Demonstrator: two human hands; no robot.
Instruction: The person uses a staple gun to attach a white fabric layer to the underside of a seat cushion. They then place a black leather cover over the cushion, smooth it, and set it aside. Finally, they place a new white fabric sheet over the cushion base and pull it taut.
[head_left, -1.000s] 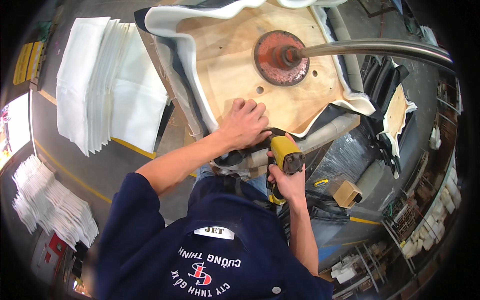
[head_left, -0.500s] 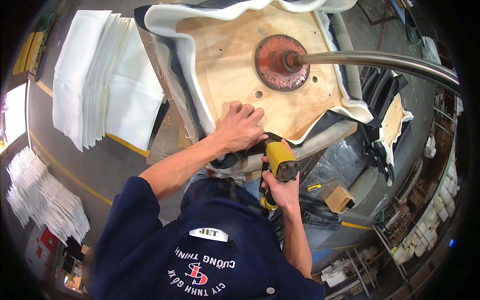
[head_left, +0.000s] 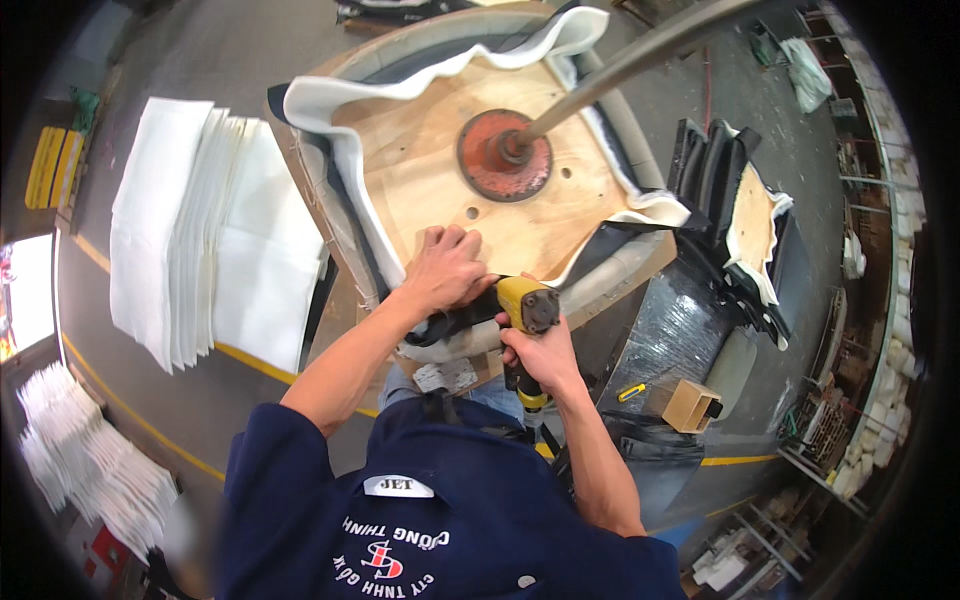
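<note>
A plywood seat panel (head_left: 400, 185) lies in front of me, with white padding (head_left: 348, 165) and black cover material (head_left: 455, 322) around its edges. My left hand (head_left: 443, 272) presses on the panel's near edge, its curled fingers gripping the black material there. In my right hand (head_left: 548, 358) is a yellow and black staple gun (head_left: 524, 300), held by its handle. Its nose is close to my left fingers at that edge, and the tip is hidden. A round red metal plate (head_left: 478, 150) rests on the wood, with a metal rod (head_left: 610, 75) rising from it.
White sheets (head_left: 165, 230) stand stacked at left, with another white pile (head_left: 100, 430) nearer. To the right are a second padded panel (head_left: 750, 220), a yellow cutter (head_left: 631, 392) and a small wooden box (head_left: 690, 406). Shelving (head_left: 880, 340) lines the far right.
The whole view has shifted, so the surroundings sit lower and the rod slants more steeply. Both hands stay at the panel's near edge with the same holds.
</note>
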